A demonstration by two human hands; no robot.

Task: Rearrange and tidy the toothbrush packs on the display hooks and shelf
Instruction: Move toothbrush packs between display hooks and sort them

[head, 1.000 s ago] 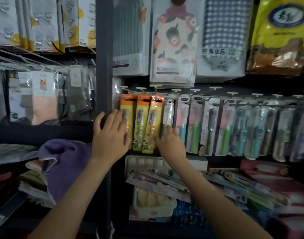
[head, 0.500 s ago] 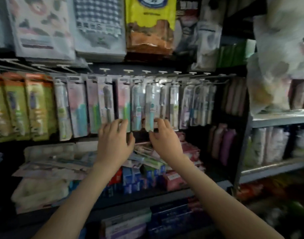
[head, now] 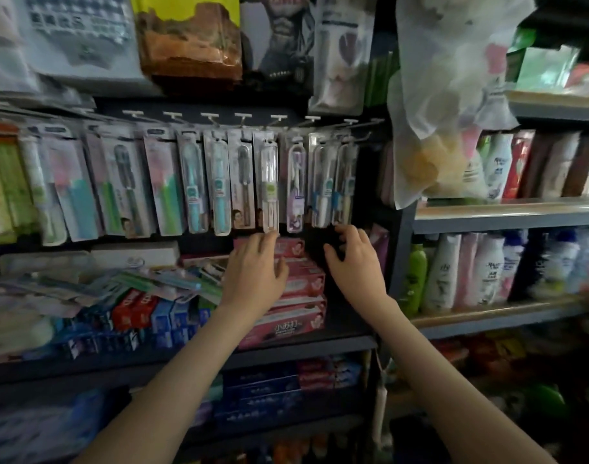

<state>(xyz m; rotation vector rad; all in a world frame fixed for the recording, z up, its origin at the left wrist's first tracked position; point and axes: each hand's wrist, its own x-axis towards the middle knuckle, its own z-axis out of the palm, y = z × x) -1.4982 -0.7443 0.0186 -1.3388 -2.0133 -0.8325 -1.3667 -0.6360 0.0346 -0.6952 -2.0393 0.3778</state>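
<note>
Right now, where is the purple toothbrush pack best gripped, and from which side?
Pinch the bottom edge of the purple pack from below: it hangs upright from its top, other packs crowd both sides, and only its bottom is free.

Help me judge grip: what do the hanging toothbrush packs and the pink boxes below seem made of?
Toothbrush packs: clear glossy plastic blisters on printed card, judging by glare streaks and brushes visible inside. Pink boxes: probably printed cardboard, slightly shiny, with crisp folded edges.

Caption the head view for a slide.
Left hand and right hand at the lower ends of hanging toothbrush packs, above pink toothpaste boxes stacked on the shelf.
</note>
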